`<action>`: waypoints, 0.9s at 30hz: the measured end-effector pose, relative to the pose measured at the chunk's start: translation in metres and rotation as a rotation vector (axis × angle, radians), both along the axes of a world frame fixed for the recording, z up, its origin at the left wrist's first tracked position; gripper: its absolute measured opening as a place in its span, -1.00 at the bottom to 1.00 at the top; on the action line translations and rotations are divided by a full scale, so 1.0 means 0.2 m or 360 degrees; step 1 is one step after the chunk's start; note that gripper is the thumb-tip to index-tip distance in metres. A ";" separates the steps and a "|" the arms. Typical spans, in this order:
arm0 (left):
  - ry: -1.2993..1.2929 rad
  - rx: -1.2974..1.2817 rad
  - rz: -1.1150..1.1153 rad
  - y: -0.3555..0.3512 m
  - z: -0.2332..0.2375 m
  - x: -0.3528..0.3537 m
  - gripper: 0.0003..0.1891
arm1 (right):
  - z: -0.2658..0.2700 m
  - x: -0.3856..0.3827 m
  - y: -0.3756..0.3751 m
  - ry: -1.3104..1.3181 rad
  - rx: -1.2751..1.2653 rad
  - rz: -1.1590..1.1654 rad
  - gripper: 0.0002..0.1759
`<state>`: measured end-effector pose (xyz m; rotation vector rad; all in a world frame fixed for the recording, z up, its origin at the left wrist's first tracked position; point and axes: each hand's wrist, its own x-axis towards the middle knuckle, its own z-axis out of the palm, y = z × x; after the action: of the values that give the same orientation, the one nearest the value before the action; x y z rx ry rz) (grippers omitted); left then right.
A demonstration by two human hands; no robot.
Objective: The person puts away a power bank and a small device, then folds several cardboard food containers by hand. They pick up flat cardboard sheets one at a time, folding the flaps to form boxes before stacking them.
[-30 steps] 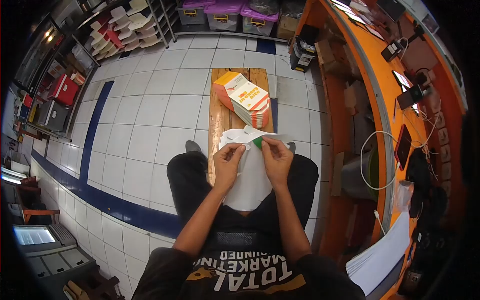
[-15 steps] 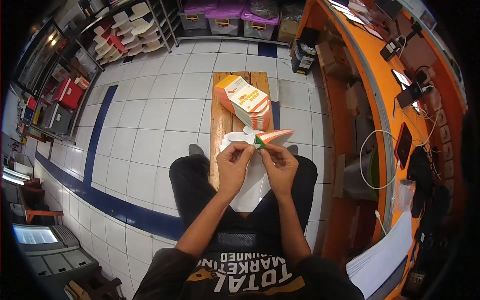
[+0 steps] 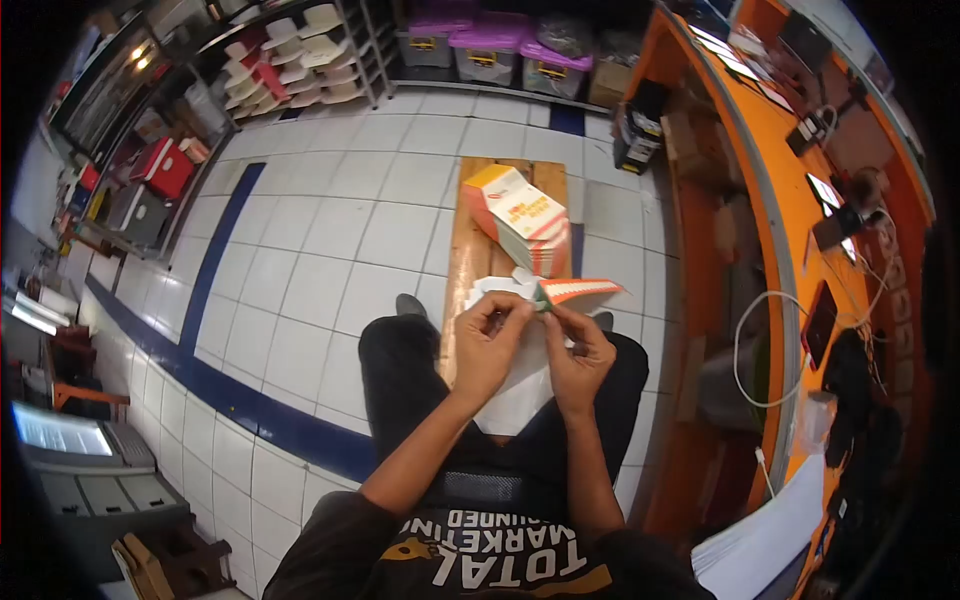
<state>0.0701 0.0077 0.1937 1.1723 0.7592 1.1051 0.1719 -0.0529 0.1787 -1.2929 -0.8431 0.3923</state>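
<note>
My left hand (image 3: 488,342) and my right hand (image 3: 577,358) meet above the near end of the wooden bench (image 3: 463,262), fingertips pinched together. Between them is a small green part (image 3: 542,297) of a paper food box, whose orange-and-white patterned panel (image 3: 582,289) sticks out to the right. White flaps (image 3: 497,288) show behind my left fingers, and a white paper surface (image 3: 516,393) spreads below the hands over my lap. Just beyond lies a stack of flat printed food boxes (image 3: 522,212) in yellow, white and orange. My fingers hide the exact fold being pinched.
An orange counter (image 3: 775,330) runs along the right, with a looped white cable (image 3: 741,350) and a stack of white paper (image 3: 765,535). Purple-lidded bins (image 3: 490,55) and a black bin (image 3: 637,135) stand at the back. Shelves line the left.
The whole view has shifted, so the bench and hands appear farther right and slightly lower. Both hands keep pinching the green part; the fingers have changed only slightly.
</note>
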 end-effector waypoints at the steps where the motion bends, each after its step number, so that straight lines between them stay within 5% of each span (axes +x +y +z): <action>1: 0.0106 0.0063 0.0059 0.01 0.01 -0.01 -0.95 | -0.02 0.01 0.00 -0.0086 -0.0020 -0.0062 -0.80; 5: 0.0004 0.0358 0.0025 0.00 -0.05 0.02 -0.91 | -0.04 0.02 0.03 -0.0049 0.0087 -0.0074 -0.78; 8: -0.0160 0.0216 0.0039 0.01 -0.03 0.08 -0.88 | -0.05 0.01 0.03 0.0117 0.0185 -0.0021 -0.80; 17: 0.0026 0.0487 0.0143 0.01 0.04 0.02 -0.89 | -0.03 -0.01 0.07 -0.0204 0.0153 0.0027 -0.82; 21: 0.0244 0.0888 0.0331 -0.02 0.02 0.01 -0.81 | 0.04 -0.03 0.07 0.0063 0.0053 0.0103 -0.77; 23: 0.0544 0.1469 0.0383 -0.05 0.05 0.01 -0.67 | 0.20 -0.08 0.06 0.0726 -0.0099 0.0067 -0.72; 24: 0.0707 0.1500 0.0216 -0.06 -0.02 0.01 -0.51 | 0.10 0.01 0.08 0.0806 0.0012 0.0234 -0.69; 27: 0.0734 0.1546 0.0049 -0.08 -0.05 -0.01 -0.46 | -0.01 0.18 0.10 0.1072 -0.0007 0.0488 -0.71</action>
<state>0.0687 -0.0086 0.1841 2.2951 0.5715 1.2821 0.2081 -0.0322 0.1773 -0.9356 -0.4570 1.0072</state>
